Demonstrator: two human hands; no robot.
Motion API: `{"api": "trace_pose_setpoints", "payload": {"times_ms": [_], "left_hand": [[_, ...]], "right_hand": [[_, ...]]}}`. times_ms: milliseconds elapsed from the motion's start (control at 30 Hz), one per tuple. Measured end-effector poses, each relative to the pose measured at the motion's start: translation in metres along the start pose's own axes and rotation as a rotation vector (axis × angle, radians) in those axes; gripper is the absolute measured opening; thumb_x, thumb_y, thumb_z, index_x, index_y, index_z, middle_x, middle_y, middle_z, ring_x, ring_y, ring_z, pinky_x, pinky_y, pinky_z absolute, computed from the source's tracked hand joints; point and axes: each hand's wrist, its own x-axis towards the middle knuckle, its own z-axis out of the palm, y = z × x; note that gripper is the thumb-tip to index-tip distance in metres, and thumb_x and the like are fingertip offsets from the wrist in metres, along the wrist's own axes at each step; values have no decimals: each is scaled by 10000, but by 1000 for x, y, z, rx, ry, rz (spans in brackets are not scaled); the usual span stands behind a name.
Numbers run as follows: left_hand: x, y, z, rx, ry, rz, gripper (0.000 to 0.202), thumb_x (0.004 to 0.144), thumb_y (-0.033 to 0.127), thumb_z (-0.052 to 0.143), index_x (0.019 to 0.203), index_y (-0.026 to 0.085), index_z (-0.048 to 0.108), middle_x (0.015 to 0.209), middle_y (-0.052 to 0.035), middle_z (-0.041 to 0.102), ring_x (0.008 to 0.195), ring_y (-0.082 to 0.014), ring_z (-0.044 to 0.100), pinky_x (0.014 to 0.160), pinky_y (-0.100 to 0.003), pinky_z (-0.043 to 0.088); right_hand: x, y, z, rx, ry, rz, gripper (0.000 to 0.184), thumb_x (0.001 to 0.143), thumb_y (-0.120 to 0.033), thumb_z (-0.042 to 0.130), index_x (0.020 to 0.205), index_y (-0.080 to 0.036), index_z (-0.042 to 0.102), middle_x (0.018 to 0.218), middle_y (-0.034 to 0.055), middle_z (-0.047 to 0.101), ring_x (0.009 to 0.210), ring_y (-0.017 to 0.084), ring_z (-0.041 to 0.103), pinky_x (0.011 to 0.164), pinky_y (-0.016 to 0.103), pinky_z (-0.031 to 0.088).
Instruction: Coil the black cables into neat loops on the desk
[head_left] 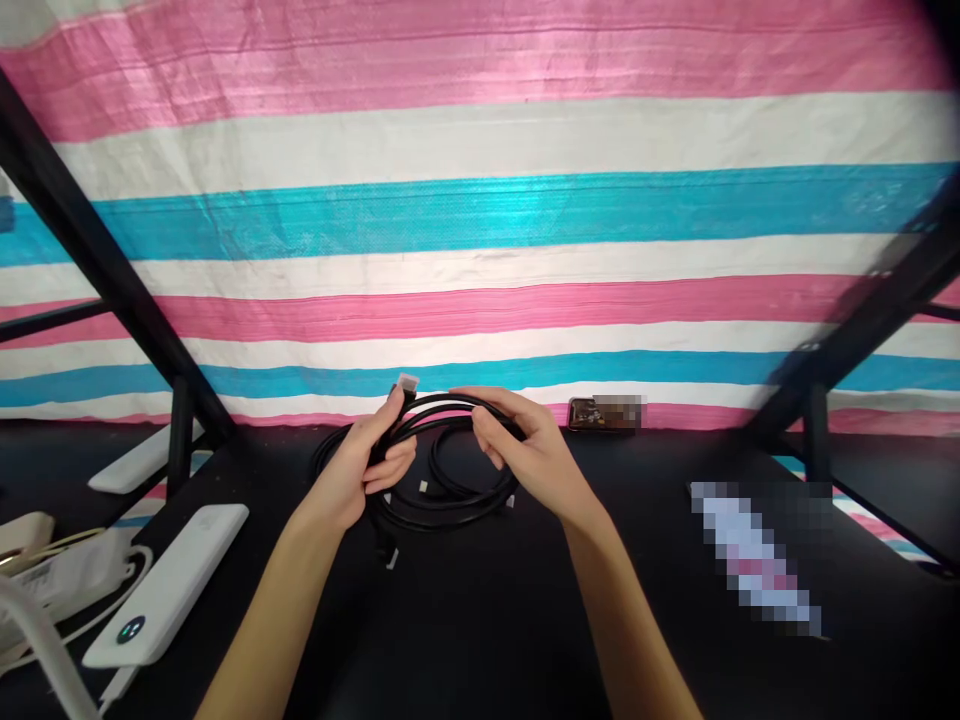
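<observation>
- Left hand [364, 465] clasps looped black cable [435, 525], plug [407, 390] upward.
- Right hand [525, 445] grasps the cable's other side.
- White power bank [169, 590] lies leftward.

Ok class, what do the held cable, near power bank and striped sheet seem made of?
Held cable: probably rubbery plastic, satin black; soft highlights.
Near power bank: likely hard plastic, satin white; rounded, moulded-looking edges.
Striped sheet: apparently woven plastic, glossy; creases, fine texture.

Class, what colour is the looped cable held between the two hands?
The cable is black; it shows best in the head view.
</observation>
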Motion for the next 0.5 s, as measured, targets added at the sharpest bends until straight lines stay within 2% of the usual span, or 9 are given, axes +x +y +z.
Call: {"api": "trace_pose_setpoints", "payload": {"times_ms": [200,367,500], "left_hand": [[1,0,-1,-144,-91,-80,599,812,665,456,478,182,335,373,82,156,315,-21,108,321,-195,46],[-1,0,-1,-137,-123,-71,538,857,594,461,534,173,374,401,89,178,327,-17,107,323,-177,66],[-2,1,0,-153,-182,-91,499,838,571,519,558,174,402,399,98,181,321,-15,89,313,-180,56]], "right_hand": [[-2,0,2,-82,51,-18,341,900,-353,520,1206,-261,639,677,-20,579,490,73,448,499,219,399],[-2,1,1,-169,92,-49,298,910,-343,504,1104,-230,699,618,-24,578,465,68,464,470,207,379],[-2,0,0,-238,166,-87,262,896,-341,532,985,-208,740,526,-37,556,424,62,438,461,205,354]]}}
